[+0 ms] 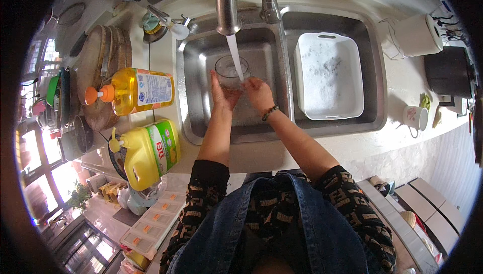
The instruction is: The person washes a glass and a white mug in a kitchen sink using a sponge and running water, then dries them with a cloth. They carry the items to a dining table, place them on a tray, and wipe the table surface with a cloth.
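My left hand (223,92) cups a clear round glass vessel (225,71) from its left side and from below, over the left basin (260,117) of a steel sink. My right hand (258,92), with a beaded bracelet at the wrist, has its fingers curled against the vessel's right side; its fingertips are partly blurred by water. From the brushed-metal faucet (227,8) above, a stream of water (234,53) runs into the vessel and past its rim. The glass is tilted slightly and its lower part is hard to make out.
A white plastic tub (330,81) with suds sits in the right basin. Left of the sink lie a pump bottle of amber liquid (139,91) and a yellow detergent jug (151,153), near wooden boards (96,74). A white mug (415,118) and a dark pot (447,72) stand on the right.
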`<action>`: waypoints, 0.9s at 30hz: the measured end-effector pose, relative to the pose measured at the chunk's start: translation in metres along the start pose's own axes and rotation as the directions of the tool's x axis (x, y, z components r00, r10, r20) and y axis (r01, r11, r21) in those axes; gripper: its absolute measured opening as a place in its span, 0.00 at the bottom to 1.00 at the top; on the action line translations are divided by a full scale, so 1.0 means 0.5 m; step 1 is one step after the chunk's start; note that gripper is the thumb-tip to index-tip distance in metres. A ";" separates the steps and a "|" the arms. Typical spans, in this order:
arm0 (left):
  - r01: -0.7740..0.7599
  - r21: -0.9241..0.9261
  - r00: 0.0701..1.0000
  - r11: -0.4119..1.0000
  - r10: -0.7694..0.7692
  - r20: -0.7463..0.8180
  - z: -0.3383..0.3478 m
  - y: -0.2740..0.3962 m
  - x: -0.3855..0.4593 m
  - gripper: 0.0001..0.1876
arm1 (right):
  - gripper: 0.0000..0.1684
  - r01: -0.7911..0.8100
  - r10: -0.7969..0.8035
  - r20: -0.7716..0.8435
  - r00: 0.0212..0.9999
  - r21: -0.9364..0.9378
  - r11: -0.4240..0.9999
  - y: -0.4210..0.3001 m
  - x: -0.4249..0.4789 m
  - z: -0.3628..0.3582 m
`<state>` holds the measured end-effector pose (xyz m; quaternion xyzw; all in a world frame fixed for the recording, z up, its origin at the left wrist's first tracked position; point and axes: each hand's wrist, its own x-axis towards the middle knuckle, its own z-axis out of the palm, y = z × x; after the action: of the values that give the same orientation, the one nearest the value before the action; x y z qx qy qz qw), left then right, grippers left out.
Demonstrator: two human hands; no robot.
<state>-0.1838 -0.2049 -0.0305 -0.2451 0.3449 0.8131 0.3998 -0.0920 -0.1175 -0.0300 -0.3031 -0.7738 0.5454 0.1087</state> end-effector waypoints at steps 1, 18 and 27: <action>-0.022 0.008 0.995 1.000 0.021 0.097 -0.005 -0.004 -0.002 0.37 | 0.13 0.076 -0.084 -0.068 0.994 -0.109 0.991 -0.008 -0.006 -0.003; 0.006 0.589 0.999 0.808 -0.031 0.032 0.006 -0.052 -0.128 0.32 | 0.09 -0.081 -0.004 0.343 0.939 0.232 0.969 0.006 0.058 -0.043; -0.420 0.597 0.905 0.684 0.361 0.224 -0.013 0.012 -0.088 0.29 | 0.14 -0.559 0.236 0.507 0.829 0.763 0.325 -0.058 0.042 0.005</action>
<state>-0.1632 -0.2336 -0.0030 0.0192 0.6237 0.7254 0.2908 -0.1201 -0.1137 -0.0077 -0.2940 -0.2734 0.9158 -0.0086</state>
